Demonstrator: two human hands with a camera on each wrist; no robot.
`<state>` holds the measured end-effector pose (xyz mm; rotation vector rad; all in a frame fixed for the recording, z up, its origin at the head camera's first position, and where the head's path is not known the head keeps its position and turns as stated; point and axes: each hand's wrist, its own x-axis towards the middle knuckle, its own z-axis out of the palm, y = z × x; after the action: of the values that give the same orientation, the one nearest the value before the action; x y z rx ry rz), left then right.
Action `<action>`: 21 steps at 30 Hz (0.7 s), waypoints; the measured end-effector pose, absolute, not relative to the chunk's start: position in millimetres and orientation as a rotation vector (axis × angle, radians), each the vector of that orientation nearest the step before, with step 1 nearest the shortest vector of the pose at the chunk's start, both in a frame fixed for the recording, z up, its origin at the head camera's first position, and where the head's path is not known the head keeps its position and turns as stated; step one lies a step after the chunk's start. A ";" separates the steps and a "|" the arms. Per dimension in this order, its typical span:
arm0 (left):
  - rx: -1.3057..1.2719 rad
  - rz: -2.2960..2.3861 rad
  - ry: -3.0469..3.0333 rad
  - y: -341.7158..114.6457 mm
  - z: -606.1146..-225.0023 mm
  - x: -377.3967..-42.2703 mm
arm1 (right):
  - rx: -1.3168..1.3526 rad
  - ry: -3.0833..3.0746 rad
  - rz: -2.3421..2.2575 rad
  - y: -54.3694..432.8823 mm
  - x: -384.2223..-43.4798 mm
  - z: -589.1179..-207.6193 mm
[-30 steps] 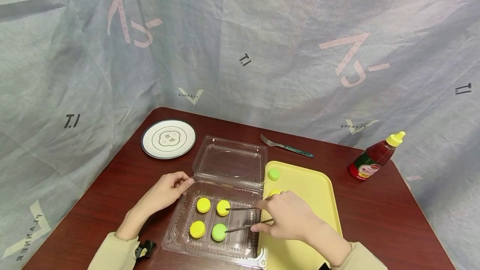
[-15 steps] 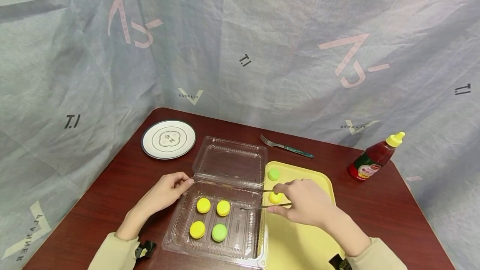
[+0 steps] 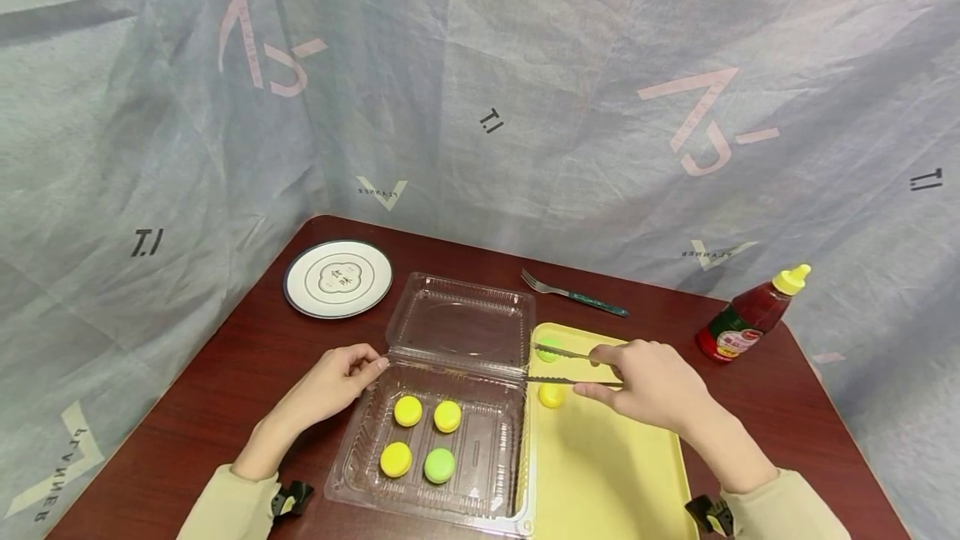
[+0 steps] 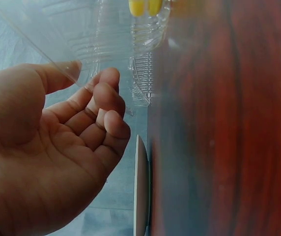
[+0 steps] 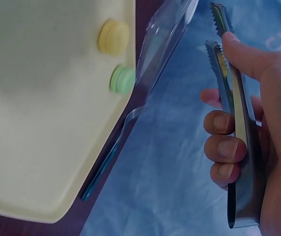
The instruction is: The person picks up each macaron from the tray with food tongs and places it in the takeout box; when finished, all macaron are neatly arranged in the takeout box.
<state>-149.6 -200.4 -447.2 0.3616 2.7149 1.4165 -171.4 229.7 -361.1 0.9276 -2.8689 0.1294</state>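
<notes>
My left hand [image 3: 333, 382] pinches the left rim of a clear plastic clamshell box [image 3: 352, 500] near its hinge; thumb and fingertips meet at the plastic edge in the left wrist view. The lid [image 3: 461, 330] lies folded back. Inside the box sit three yellow macarons [image 3: 407, 411] and a green macaron [image 3: 439, 466]. My right hand [image 3: 648, 377] grips metal tongs [image 5: 247, 182] with serrated tips, spread apart with nothing between them. Over the yellow tray [image 3: 600, 482], one tong arm overlaps a green macaron [image 3: 550, 355] in the head view; a yellow macaron [image 3: 551, 397] lies just nearer.
A white plate [image 3: 337, 278] with a dark rim stands at the back left. Behind the tray lies a fork [image 3: 573, 295] with a green handle. A red sauce bottle [image 3: 744, 317] with a yellow cap stands at the right. A grey cloth hangs behind the table.
My right hand has carried the tongs from the green macaron in the box, right and away, over the far part of the tray. My left hand has stayed at the rim.
</notes>
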 end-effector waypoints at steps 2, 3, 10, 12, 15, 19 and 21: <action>0.362 1.416 2.716 -200.4 -447.5 -149.7 | 0.893 -2.899 0.125 235.8 -173.7 -362.4; 0.362 1.416 2.716 -200.4 -447.6 -149.8 | 0.875 -2.908 0.121 238.8 -174.6 -363.1; 0.359 1.416 2.719 -200.2 -447.9 -149.9 | 0.820 -2.981 0.118 251.9 -178.4 -370.6; 0.360 1.418 2.718 -200.2 -447.7 -149.9 | 0.822 -2.996 0.115 253.7 -178.2 -373.0; 0.361 1.418 2.717 -200.3 -447.6 -149.9 | 0.824 -3.012 0.106 255.6 -177.8 -377.0; 0.361 1.413 2.718 -200.8 -447.6 -150.0 | 0.830 -3.024 0.088 256.9 -177.0 -382.2; 0.361 1.414 2.716 -200.9 -447.8 -149.9 | 0.836 -3.022 0.071 257.0 -176.8 -384.3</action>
<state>-149.9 -200.9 -447.8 0.3609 2.7160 1.4145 -176.8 257.0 -384.3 0.8359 -3.0216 0.0707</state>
